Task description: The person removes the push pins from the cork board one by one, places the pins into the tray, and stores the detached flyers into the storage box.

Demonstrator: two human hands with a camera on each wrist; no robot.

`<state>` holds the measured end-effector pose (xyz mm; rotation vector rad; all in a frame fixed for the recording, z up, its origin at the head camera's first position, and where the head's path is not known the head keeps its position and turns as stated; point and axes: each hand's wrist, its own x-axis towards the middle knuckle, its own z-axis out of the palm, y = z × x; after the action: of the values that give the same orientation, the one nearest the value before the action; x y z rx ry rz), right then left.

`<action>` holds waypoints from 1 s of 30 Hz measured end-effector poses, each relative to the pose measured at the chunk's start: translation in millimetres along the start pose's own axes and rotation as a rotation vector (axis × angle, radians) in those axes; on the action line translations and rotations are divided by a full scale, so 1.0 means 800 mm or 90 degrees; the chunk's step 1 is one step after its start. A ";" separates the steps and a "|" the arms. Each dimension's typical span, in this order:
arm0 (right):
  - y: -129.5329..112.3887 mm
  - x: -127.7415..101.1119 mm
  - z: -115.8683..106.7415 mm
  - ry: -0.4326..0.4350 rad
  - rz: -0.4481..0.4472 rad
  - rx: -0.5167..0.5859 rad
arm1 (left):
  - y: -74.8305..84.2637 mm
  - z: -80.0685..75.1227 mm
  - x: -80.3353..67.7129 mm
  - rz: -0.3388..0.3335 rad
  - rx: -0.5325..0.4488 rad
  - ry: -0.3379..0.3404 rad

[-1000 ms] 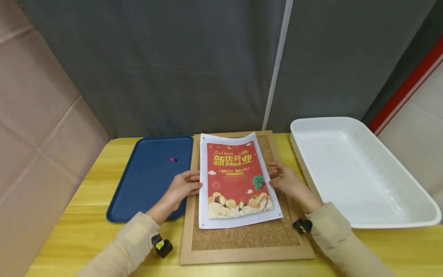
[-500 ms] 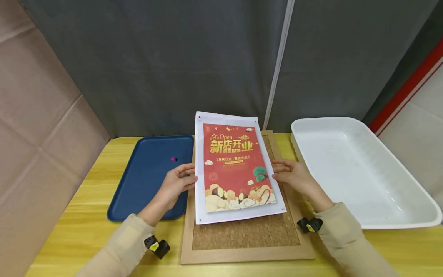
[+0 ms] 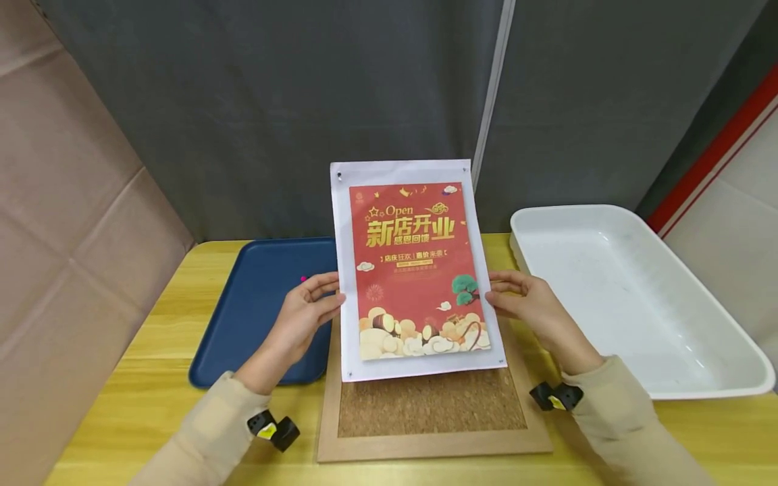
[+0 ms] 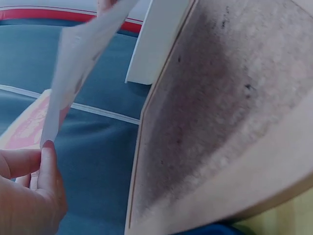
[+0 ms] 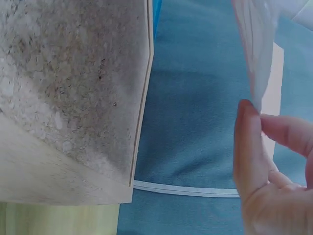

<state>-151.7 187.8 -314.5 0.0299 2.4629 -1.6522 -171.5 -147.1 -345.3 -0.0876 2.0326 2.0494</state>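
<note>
A red poster (image 3: 413,270) with a white border, gold lettering and small dark marks at its corners is held up over the cork board (image 3: 425,412). My left hand (image 3: 304,314) pinches its left edge between thumb and fingers. At the opposite edge, my right hand (image 3: 535,310) pinches it likewise. Both wrist views show the sheet (image 4: 73,63) bent slightly, apart from the cork surface (image 5: 73,73), which bears a few small dark spots. The poster hides the upper part of the wood-framed board.
Left of the board lies a dark blue tray (image 3: 255,317), with a small pink item (image 3: 304,278) just above my left fingers. A deep white tub (image 3: 632,304) stands at the right. Behind the yellow wooden table (image 3: 146,351) hangs a grey curtain (image 3: 273,121).
Both hands have raised the poster off the cork board, up and slightly away, tilting it more upright. More of the board's lower part shows. Tray and tub stay put.
</note>
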 end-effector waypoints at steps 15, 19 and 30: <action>-0.016 -0.010 -0.039 0.067 -0.039 -0.027 | 0.030 0.025 0.009 0.039 -0.027 -0.028; -0.014 -0.010 -0.057 0.082 -0.040 -0.017 | 0.040 0.039 0.015 0.040 -0.038 -0.034; -0.002 -0.018 -0.115 0.057 -0.033 0.217 | 0.043 0.084 0.030 0.050 -0.073 -0.067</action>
<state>-150.1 273.2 -277.1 0.0873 2.2280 -2.1163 -193.0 -76.6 -315.5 0.0778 1.8838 2.1693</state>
